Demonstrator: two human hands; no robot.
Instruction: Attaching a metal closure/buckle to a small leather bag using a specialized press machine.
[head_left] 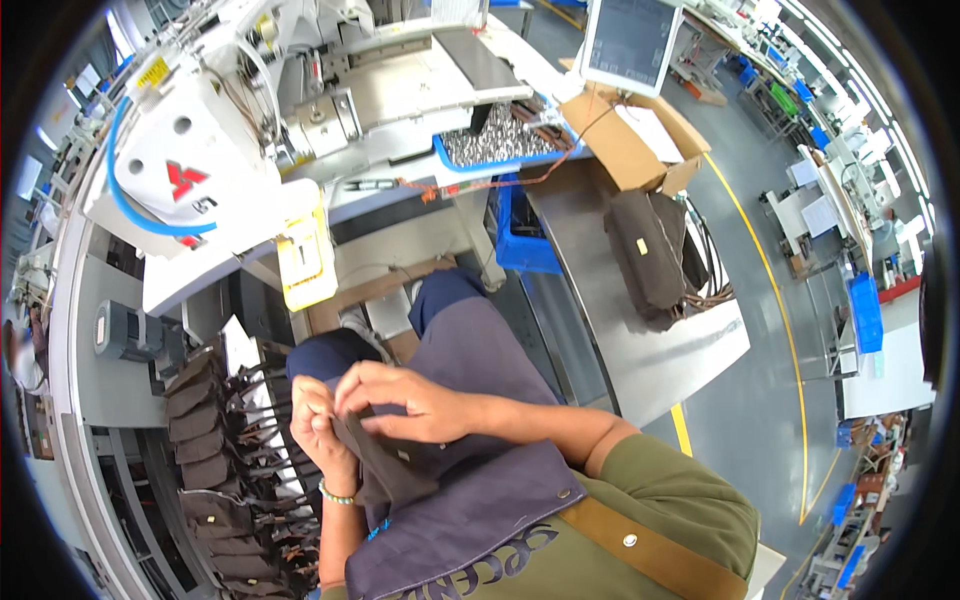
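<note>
Steel table (640,350), dark bags (650,255), cardboard box (630,140)

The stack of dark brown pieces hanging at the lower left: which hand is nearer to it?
Left. The left hand grips the brown fabric piece right beside the stack; the right hand holds the same piece farther away.

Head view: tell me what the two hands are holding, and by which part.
Both hands hold one dark brown fabric piece over the lap. The left hand and right hand pinch its upper edge; the rest hangs down.
</note>
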